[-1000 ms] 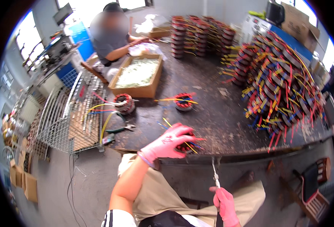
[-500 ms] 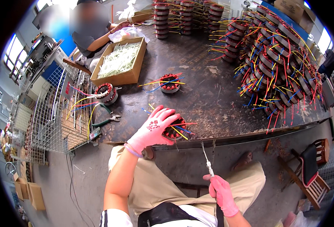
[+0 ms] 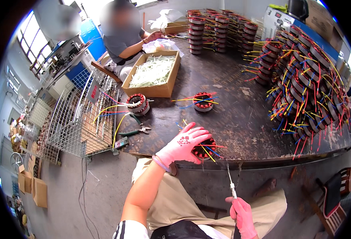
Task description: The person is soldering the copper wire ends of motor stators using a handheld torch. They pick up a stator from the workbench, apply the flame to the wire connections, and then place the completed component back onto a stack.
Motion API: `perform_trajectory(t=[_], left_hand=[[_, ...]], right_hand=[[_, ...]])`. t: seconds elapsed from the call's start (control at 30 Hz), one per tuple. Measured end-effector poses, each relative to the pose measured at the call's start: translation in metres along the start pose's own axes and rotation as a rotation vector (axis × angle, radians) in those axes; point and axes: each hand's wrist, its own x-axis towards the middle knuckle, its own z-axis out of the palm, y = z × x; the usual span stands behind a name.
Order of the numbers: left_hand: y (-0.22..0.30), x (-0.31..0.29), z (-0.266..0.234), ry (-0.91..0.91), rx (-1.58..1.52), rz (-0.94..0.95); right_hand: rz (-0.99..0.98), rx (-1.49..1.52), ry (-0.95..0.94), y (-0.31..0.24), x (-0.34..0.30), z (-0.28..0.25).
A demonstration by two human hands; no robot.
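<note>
My left hand (image 3: 185,146), in a pink glove, is wrapped over a motor stator (image 3: 205,150) at the table's near edge. Red, blue and yellow wires stick out of the stator to the right, and the palm hides its left side. In my right hand (image 3: 241,215), also gloved in pink, is a slim tool that looks like a soldering iron (image 3: 232,184). Its thin metal shank points up to the table edge, apart from the stator. Another stator (image 3: 203,102) lies beyond my left hand. A third stator (image 3: 138,105), with white sleeves on its wires, sits farther left.
Green-handled pliers (image 3: 135,130) lie at the left edge near a wire basket (image 3: 74,127). A cardboard box (image 3: 153,91) holds pale sleeves. Piled stators (image 3: 303,91) fill the right side; stacks (image 3: 196,36) stand behind. Across the table a person (image 3: 123,40) works. A chair (image 3: 334,195) stands right.
The whole view has shifted, so the table and both hands appear farther right and slightly lower. My left hand keeps its hold on the stator, and my right hand still grips the tool.
</note>
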Motion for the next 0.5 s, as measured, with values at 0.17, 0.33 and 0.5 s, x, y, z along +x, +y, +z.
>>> perform_trajectory(t=[0.17,0.33,0.5], left_hand=[[0.0,0.007,0.0,0.041,0.024,0.003],[0.004,0.002,0.001,0.017,0.01,-0.076],[0.012,0.003,0.0,0.017,0.086,-0.109]], right_hand=[[0.007,0.103,-0.034,-0.004,0.003,-0.003],[0.088,0.109,-0.048,0.002,0.004,-0.003],[0.129,0.134,-0.047,-0.003,0.004,-0.002]])
